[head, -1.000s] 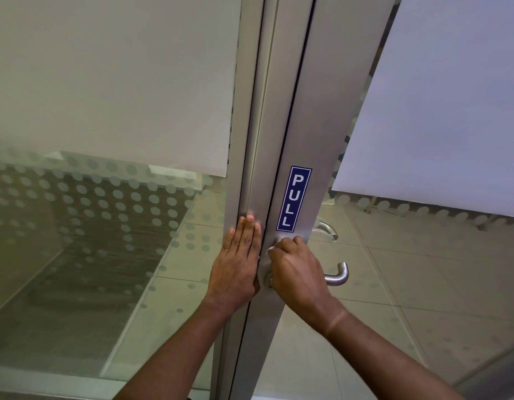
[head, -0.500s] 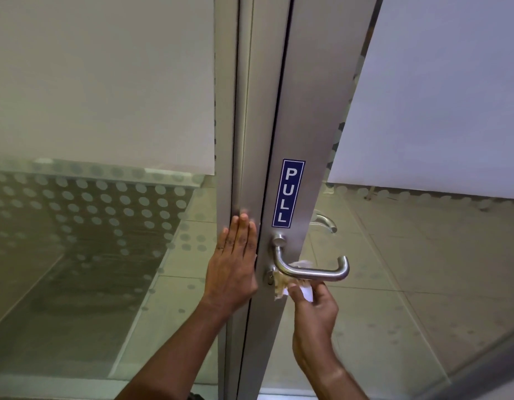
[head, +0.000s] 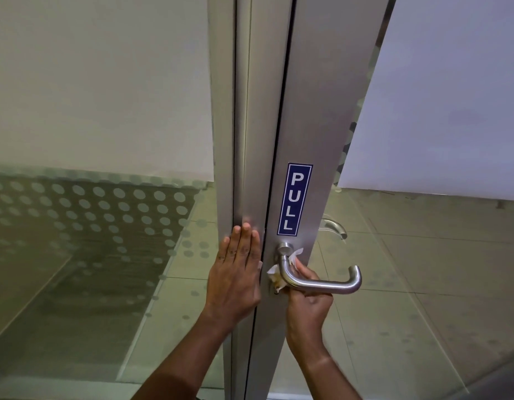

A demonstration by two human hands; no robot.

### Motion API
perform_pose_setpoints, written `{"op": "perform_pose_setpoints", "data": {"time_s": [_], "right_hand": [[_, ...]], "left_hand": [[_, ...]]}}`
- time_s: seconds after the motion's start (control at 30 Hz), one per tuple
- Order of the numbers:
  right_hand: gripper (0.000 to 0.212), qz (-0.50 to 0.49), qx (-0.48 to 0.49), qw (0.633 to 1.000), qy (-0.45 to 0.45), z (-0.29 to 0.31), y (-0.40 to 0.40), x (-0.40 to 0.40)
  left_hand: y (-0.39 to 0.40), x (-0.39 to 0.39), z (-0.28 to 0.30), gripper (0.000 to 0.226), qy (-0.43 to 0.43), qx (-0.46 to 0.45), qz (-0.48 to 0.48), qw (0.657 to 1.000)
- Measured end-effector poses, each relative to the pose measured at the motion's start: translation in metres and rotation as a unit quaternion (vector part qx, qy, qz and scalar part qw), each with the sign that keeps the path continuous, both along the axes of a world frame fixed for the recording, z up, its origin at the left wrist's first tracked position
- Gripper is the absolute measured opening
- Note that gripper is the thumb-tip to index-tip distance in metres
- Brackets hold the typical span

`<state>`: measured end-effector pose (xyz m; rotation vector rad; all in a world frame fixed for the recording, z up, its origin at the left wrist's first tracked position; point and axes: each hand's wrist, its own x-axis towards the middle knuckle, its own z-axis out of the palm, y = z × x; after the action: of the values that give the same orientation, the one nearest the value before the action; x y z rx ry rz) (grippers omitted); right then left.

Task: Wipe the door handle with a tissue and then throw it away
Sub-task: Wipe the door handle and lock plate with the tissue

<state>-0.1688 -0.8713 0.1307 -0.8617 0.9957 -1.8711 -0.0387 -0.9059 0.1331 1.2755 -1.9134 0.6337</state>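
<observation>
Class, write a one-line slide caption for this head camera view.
Right hand wipes behind the door handle with a tissue while the left hand lies flat on the frame.

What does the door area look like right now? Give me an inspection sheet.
Surface: metal door frame with glass panels; blue PULL sign above the handle.
Job's things: tissue bunched behind the door handle near its base.
Clutter: nothing seen.
Grippers: left hand flat on the frame, holding nothing; right hand under the lever, pressing the tissue to it.
Cables: nothing seen.
Surroundings: tiled floor and a second handle visible through the glass.
</observation>
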Motion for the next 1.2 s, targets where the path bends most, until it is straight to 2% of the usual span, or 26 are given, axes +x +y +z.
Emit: {"op": "perform_pose_setpoints", "data": {"time_s": [0.03, 0.13, 0.27, 0.47, 0.6, 0.73, 0.8, 0.9, 1.03, 1.13, 1.2], "right_hand": [[0.023, 0.006, -0.006, 1.0, 0.014, -0.001, 0.001, -0.001], [0.043, 0.007, 0.001, 0.999, 0.039, -0.003, 0.002, -0.002], [0.032, -0.012, -0.011, 1.0, 0.01, -0.003, -0.004, -0.003], [0.026, -0.001, -0.044, 0.996, 0.082, -0.006, -0.002, -0.001], [0.03, -0.036, -0.038, 0.996, 0.069, -0.003, -0.007, 0.0], [0.016, -0.044, -0.014, 0.995, 0.092, -0.008, -0.006, 0.002], [0.019, -0.037, -0.002, 0.992, 0.119, -0.015, -0.001, 0.003], [0.025, -0.044, -0.012, 0.993, 0.112, -0.012, 0.003, 0.007], [0.029, -0.085, -0.011, 0.993, 0.087, -0.006, -0.005, 0.013], [0.019, -0.074, 0.018, 0.986, 0.151, -0.012, 0.0, 0.007], [0.026, -0.085, 0.051, 0.973, 0.209, -0.019, 0.009, -0.002]], "left_hand": [[-0.001, 0.0, -0.001, 0.068, 0.002, -0.004, -0.002, 1.0], [-0.005, 0.0, -0.003, 0.059, 0.009, -0.013, -0.005, 1.0], [-0.011, -0.002, -0.005, 0.059, 0.015, -0.035, -0.003, 0.999], [-0.016, -0.005, -0.012, 0.061, 0.041, -0.041, 0.001, 0.998], [-0.02, -0.006, -0.015, 0.061, 0.044, -0.055, 0.004, 0.997], [-0.02, -0.007, -0.014, 0.071, 0.043, -0.064, 0.0, 0.997], [-0.019, -0.008, -0.014, 0.071, 0.044, -0.057, 0.003, 0.997], [-0.018, -0.008, -0.015, 0.064, 0.046, -0.056, 0.0, 0.997], [-0.017, -0.008, -0.012, 0.077, 0.046, -0.052, -0.001, 0.998], [-0.016, -0.007, -0.013, 0.067, 0.046, -0.047, 0.002, 0.998], [-0.017, -0.007, -0.016, 0.066, 0.049, -0.048, 0.002, 0.998]]}}
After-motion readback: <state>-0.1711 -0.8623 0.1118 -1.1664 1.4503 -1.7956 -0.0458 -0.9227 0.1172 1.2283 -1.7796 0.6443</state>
